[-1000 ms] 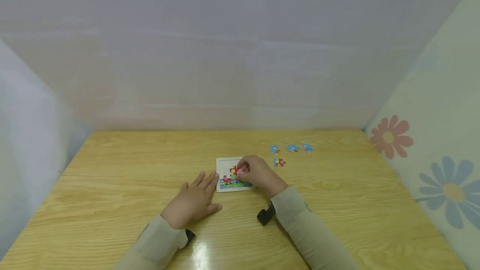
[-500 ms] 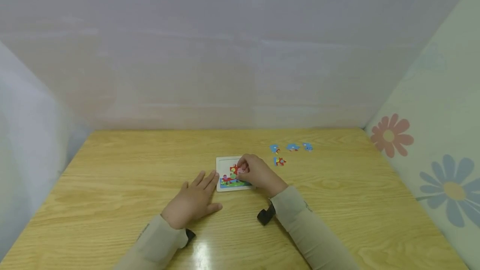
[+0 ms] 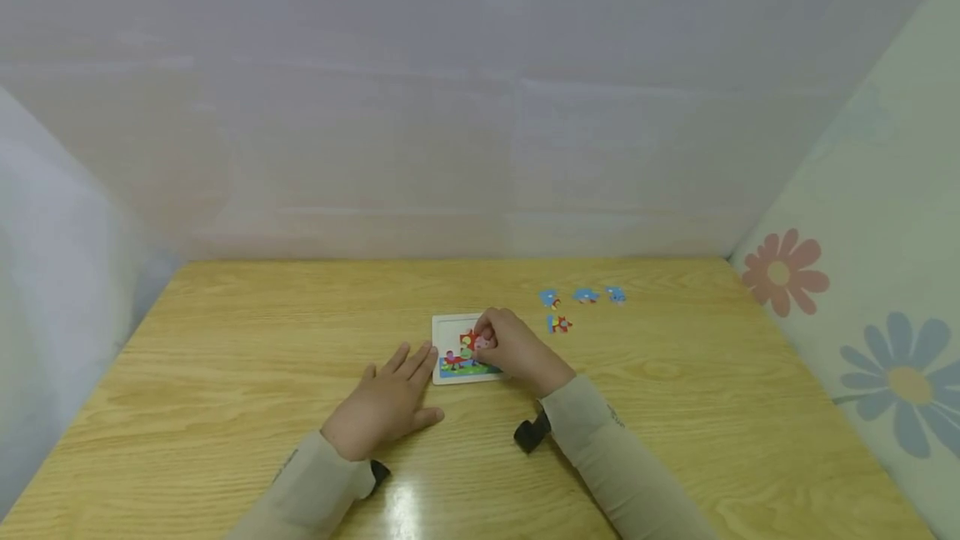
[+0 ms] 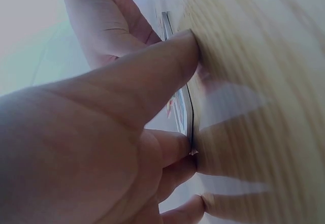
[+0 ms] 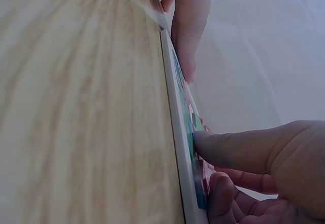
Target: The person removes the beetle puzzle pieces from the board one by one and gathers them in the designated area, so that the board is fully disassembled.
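A white-framed puzzle board point(image 3: 438, 377) lies on the wooden table, its lower part filled with blue, green and red picture pieces. My right hand point(image 3: 521, 350) is over the board's right side, pinching a red puzzle piece point(image 3: 467, 342) with green and pink on it between thumb and fingers. In the right wrist view the thumb point(image 5: 223, 147) presses low against the pieces, and the piece itself is partly hidden. My left hand point(image 3: 386, 407) rests spread on the table, fingertips touching the board's left edge. The left wrist view shows the board's thin edge point(image 4: 190, 109) beside those fingertips.
Several loose puzzle pieces lie right of the board: a blue one with a red bit point(image 3: 550, 298), two mostly blue pieces point(image 3: 585, 296) and a red-and-blue one point(image 3: 559, 323). A pale curtain point(image 3: 450, 148) stands behind the table, and a flowered one point(image 3: 900, 215) at the right.
The red piece under my right fingers has shifted very slightly on the board. The left hand and the loose pieces stay as they were.
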Demonstrator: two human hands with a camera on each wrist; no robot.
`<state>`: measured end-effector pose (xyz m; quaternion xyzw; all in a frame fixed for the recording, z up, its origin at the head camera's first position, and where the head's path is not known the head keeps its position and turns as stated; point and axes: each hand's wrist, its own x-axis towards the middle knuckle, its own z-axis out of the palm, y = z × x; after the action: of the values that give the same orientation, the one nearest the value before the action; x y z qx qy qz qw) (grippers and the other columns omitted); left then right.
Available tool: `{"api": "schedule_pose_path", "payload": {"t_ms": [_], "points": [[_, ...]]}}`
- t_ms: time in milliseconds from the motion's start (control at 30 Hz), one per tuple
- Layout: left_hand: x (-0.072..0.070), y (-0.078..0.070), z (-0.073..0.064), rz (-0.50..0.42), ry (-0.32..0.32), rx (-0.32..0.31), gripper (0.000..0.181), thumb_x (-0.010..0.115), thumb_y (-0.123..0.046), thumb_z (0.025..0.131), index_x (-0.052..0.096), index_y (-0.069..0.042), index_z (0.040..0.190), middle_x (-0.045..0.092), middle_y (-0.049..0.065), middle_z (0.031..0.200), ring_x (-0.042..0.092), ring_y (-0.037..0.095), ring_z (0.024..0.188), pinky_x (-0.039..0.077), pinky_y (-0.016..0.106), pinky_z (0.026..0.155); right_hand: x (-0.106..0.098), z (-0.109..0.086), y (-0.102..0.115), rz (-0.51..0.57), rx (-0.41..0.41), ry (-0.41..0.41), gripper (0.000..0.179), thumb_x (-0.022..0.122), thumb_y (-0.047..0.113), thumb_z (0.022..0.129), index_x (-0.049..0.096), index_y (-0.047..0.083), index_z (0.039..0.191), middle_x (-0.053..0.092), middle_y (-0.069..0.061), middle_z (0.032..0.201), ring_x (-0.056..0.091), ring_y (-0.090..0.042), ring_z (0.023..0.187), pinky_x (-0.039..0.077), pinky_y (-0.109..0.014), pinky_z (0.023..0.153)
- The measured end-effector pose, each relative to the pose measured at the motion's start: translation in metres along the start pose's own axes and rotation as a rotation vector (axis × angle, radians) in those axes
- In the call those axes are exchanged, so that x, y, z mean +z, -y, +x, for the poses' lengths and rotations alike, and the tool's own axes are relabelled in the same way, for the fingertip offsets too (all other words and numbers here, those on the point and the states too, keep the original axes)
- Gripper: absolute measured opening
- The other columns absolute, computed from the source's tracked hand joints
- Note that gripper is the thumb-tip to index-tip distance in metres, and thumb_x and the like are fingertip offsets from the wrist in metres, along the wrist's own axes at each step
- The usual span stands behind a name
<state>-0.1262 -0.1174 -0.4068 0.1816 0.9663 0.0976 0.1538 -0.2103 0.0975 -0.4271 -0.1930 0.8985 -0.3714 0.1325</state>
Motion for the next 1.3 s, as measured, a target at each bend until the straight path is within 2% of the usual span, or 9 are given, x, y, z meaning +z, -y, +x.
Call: {"api": "schedule_pose_path", "payload": {"t_ms": [267,600,767,933,1133,1300], "points": [[0.000,-0.002,-0.002,-0.013,0.008,-0.007,0.086,0.064,-0.050,0.096,0.029,-0.003,0.159,0.024,0.012,0.166,0.019,0.042,0.152,0.023,0.075,0.110,0.001,-0.002,0.000,0.055,-0.001,0.021,0.023,0.070,0.005,0.095,0.054,0.005,0.111,0.052,-0.006,0.101,0.050,-0.018,0.090,0.047,-0.030,0.078],[-0.002,-0.003,-0.004,-0.012,-0.009,-0.003,0.086,0.065,-0.050,0.096,0.031,-0.002,0.158,0.026,0.013,0.166,0.021,0.042,0.151,0.024,0.075,0.110,0.003,0.000,-0.008,0.169,-0.010,-0.003,0.018,0.068,0.007,0.097,0.055,0.010,0.109,0.060,-0.002,0.097,0.056,-0.016,0.087,0.050,-0.028,0.076],[-0.002,-0.002,-0.003,-0.009,-0.012,-0.002,0.085,0.065,-0.049,0.096,0.031,-0.002,0.158,0.027,0.013,0.166,0.021,0.042,0.151,0.025,0.075,0.110,0.004,0.002,-0.010,0.227,-0.010,-0.041,0.009,0.061,0.006,0.099,0.060,0.009,0.107,0.062,-0.002,0.098,0.058,-0.016,0.088,0.052,-0.030,0.078],[-0.001,-0.001,-0.002,-0.009,-0.013,-0.002,0.085,0.065,-0.049,0.096,0.031,-0.002,0.158,0.027,0.013,0.166,0.021,0.042,0.151,0.024,0.075,0.110,0.004,0.003,-0.014,0.273,0.013,-0.081,0.008,0.063,0.007,0.099,0.062,0.009,0.106,0.063,-0.003,0.096,0.059,-0.016,0.084,0.052,-0.029,0.075],[0.000,-0.001,-0.002,-0.014,-0.007,-0.006,0.085,0.065,-0.049,0.096,0.032,-0.002,0.158,0.027,0.013,0.166,0.021,0.042,0.151,0.024,0.075,0.110,-0.002,0.004,-0.017,0.445,0.056,-0.083,0.008,0.063,0.007,0.099,0.064,0.007,0.107,0.064,-0.008,0.096,0.064,-0.018,0.082,0.057,-0.030,0.075],[0.000,0.000,-0.001,-0.013,0.002,-0.004,0.086,0.064,-0.050,0.097,0.028,-0.003,0.159,0.024,0.012,0.167,0.018,0.042,0.152,0.023,0.075,0.110,-0.018,0.002,-0.018,0.473,0.027,-0.109,0.009,0.063,0.007,0.099,0.066,0.007,0.108,0.064,-0.009,0.099,0.061,-0.025,0.083,0.054,-0.034,0.073]]}}
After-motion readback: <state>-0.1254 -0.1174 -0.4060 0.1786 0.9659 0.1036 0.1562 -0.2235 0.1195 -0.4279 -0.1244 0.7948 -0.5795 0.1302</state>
